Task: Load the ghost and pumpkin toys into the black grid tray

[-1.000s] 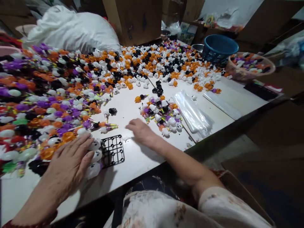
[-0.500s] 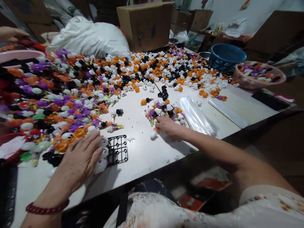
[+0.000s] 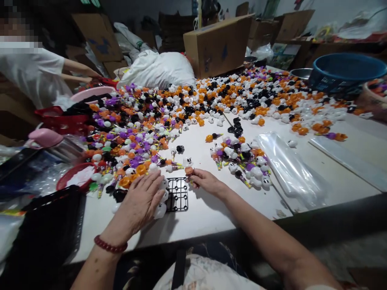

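Note:
My left hand (image 3: 142, 199) lies flat with its fingers stretched out over several white ghost-faced plastic pieces (image 3: 161, 210). These sit along the left side of a black grid rack (image 3: 177, 196) with round holes. My right hand (image 3: 207, 182) pinches a small Halloween toy with a white skull top (image 3: 188, 161) and an orange part (image 3: 189, 171) below it. It is held just above the rack's upper right corner; its lower end is partly hidden by my fingers. A small pile of similar toys (image 3: 231, 152) lies to the right.
A large heap of orange, black, white and purple pieces (image 3: 211, 94) covers the back and left of the table. Clear plastic bags (image 3: 281, 165) lie at right, near a blue basket (image 3: 347, 70). A black tray (image 3: 54, 225) stands at left; another person (image 3: 33, 76) is behind it.
My right hand has moved left from the small pile to the rack, carrying a skull-topped toy. My left hand stays over the white pieces. The view has turned left.

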A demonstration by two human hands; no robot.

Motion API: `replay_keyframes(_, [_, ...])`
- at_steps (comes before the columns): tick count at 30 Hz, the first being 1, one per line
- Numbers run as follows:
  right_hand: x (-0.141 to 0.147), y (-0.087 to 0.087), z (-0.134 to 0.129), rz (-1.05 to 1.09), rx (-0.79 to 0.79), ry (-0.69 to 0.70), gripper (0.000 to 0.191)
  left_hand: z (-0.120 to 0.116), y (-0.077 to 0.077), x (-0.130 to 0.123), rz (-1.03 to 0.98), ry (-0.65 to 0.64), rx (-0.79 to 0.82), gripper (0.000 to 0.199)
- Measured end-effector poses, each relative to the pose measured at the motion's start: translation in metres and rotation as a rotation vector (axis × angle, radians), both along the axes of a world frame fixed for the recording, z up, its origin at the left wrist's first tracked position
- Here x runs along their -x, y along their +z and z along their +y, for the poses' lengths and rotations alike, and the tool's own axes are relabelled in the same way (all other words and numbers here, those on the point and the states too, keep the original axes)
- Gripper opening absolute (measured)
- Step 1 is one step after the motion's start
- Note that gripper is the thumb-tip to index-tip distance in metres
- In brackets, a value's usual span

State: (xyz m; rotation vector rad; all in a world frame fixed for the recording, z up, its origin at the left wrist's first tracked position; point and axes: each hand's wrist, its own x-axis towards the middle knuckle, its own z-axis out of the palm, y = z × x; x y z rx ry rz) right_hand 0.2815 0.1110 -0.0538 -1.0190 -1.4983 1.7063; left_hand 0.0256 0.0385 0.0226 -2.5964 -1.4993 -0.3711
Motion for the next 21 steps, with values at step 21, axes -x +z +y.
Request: replay_keyframes(21, [0.085,-0.014,0.043,-0.370,-0.365,0.022,0.010,0.000,-0.001,0.000,0.028,-0.029,-0.025,0.047])
